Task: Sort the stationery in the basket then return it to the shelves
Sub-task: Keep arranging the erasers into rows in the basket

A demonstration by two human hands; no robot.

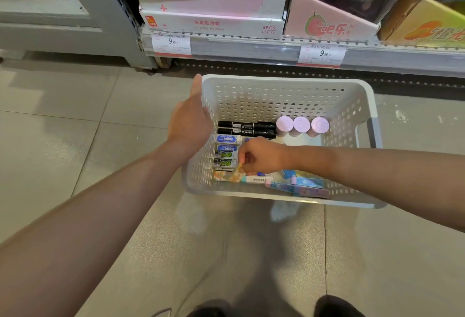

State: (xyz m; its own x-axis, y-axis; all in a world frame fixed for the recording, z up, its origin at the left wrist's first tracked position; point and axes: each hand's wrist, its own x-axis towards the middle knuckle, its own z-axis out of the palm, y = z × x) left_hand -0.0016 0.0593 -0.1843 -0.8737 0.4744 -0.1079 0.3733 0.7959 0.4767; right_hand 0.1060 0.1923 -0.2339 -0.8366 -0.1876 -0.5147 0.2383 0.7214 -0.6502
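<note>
- Step in hand, as I read it: sorting inside the basket [284, 82] — nothing looks ready to go back to the shelves [251, 44] yet. The basket sits on the tiled floor just in front of the lowest shelf.
- Contents so far: two black markers [246, 128] lie side by side near the far wall, three lilac-capped tubes [302, 124] stand just right of them, a column of blue and green erasers [226, 151] runs along the left wall, and pastel packets [307, 185] lie loose at the near right.
- My left hand [191, 125] rests on the basket's left rim, thumb up along the corner, fingers hidden behind the wall — steadying, I judge; I cannot tell how tightly it grips.
- My right hand [261, 155] is down inside, fingers curled together and pinched on a small orange-patterned packet [235, 175] at the foot of the eraser column.
- Next move, my guess: seat that packet in line with its like, then gather the loose pastel ones.
</note>
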